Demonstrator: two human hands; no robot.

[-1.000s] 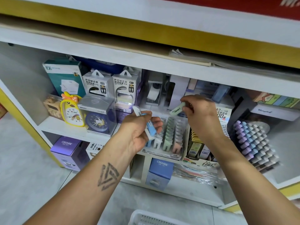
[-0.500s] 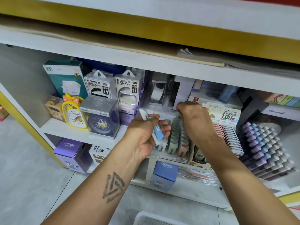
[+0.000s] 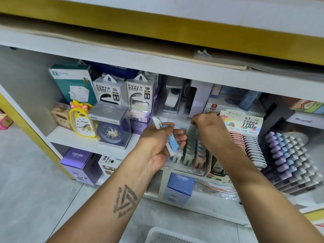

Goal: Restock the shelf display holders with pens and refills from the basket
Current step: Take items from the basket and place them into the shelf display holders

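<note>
The left hand point(image 3: 158, 146) grips a few small flat refill cases, blue and white hard plastic point(image 3: 171, 140), fingers curled round their middle, the white ends sticking out above the thumb and below the fingers. Just beyond its fingertips stands the clear tiered display holder point(image 3: 192, 151), with rows of pale green, grey and pink cases upright in its slots. The right hand point(image 3: 208, 127) reaches to the holder's back row, fingertips bent down on the top of a green case; whether it pinches that case I cannot tell. The cases look light, rigid and smooth, so likely slippery when stacked; best pinched singly by the long edges and slid in endwise. The white plastic basket point(image 3: 157, 235) sits below both wrists.
</note>
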